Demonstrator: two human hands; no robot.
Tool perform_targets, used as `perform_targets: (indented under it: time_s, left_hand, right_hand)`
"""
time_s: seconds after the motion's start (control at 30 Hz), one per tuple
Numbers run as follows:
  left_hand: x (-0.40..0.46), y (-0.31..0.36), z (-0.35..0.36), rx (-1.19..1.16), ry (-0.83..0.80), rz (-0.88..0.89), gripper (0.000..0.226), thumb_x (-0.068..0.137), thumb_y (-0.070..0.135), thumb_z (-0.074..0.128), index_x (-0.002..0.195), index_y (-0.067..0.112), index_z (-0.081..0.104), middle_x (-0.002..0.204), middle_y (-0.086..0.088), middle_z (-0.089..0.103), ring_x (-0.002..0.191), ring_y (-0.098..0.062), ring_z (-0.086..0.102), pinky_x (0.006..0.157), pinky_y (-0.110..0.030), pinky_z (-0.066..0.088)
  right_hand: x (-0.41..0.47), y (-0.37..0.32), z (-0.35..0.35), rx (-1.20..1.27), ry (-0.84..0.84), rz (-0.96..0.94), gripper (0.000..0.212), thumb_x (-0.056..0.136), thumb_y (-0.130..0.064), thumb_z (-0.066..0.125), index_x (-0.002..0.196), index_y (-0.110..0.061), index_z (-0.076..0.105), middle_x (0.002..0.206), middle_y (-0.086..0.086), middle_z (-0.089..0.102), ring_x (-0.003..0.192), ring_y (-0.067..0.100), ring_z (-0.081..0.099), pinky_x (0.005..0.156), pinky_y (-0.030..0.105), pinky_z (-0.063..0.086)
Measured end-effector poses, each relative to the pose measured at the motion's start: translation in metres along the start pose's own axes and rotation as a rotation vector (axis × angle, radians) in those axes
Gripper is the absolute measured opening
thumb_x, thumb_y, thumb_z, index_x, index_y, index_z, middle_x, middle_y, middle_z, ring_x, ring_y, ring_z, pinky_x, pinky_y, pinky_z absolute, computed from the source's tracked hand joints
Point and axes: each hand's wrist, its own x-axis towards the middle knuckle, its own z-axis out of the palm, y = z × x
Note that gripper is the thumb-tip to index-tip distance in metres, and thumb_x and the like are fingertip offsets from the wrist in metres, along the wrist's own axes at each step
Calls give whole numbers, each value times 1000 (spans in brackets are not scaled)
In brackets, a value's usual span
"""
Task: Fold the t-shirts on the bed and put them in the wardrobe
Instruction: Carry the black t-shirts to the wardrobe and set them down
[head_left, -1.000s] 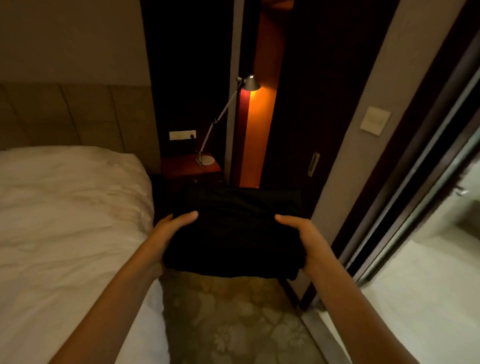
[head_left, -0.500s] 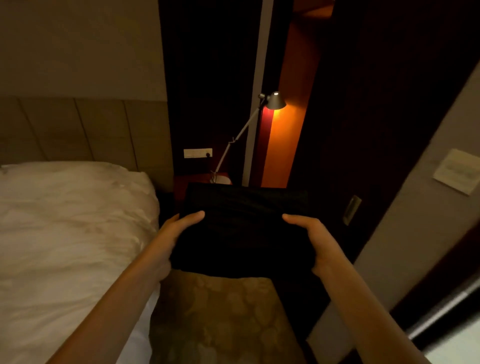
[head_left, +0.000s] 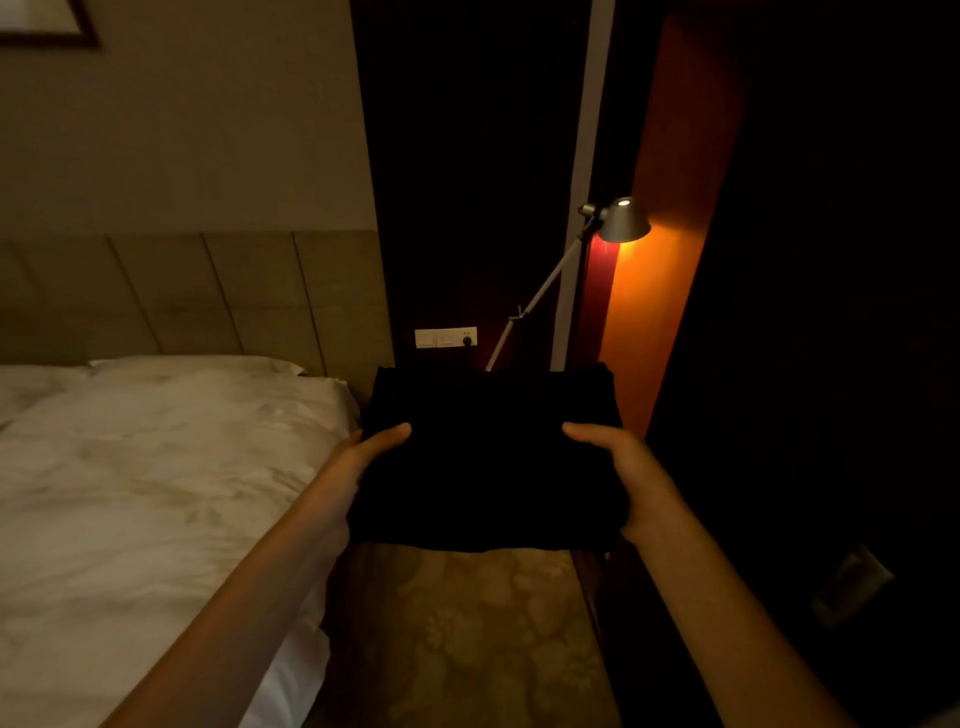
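T-shirts (head_left: 488, 462), dark folded stack, carried in the air beside bed (head_left: 156, 467). Left hand (head_left: 358, 467) and right hand (head_left: 623, 473) grip opposite sides, thumbs on top. Likely soft, light, floppy; support from underneath so folds hold.

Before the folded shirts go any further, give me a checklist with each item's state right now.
1. Left hand grips the folded black t-shirts: ok.
2. Right hand grips the opposite edge: ok.
3. Stack held level, nothing hanging loose: ok.
4. Patterned carpet underfoot free of obstacles: ok.
5. Lit lamp clear of the stack: cannot tell.
6. Wardrobe open and shelf free: cannot tell, too dark.
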Motion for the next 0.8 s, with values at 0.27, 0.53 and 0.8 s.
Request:
perform_targets:
  time_s: [0.27,0.53,0.8]
  left_hand:
    - [124,11,-5,-28,31,-3,39,90,26,60,127,12,60,114,-12,71,102,-29,70,85,-35,56]
    - [309,19,-36,-78,-79,-81,48,89,28,64,134,16,55,125,-13,66,112,-32,66,87,-40,55]
    - [469,37,-29,25,-126,-151,44,83,29,67,125,17,61,115,-10,71,101,-27,71,78,-36,54]
  right_hand:
    - [133,-27,-2,-30,-60,12,40,73,-19,73,108,1,68,86,11,68,68,26,66,59,30,52]
    - [285,-54,10,-68,3,-4,31,73,-25,71,96,-4,70,77,7,64,62,25,60,58,31,46]
    - [414,-70,1,55,64,61,37,63,-30,86,87,-8,67,76,7,50,61,24,43,54,30,35]
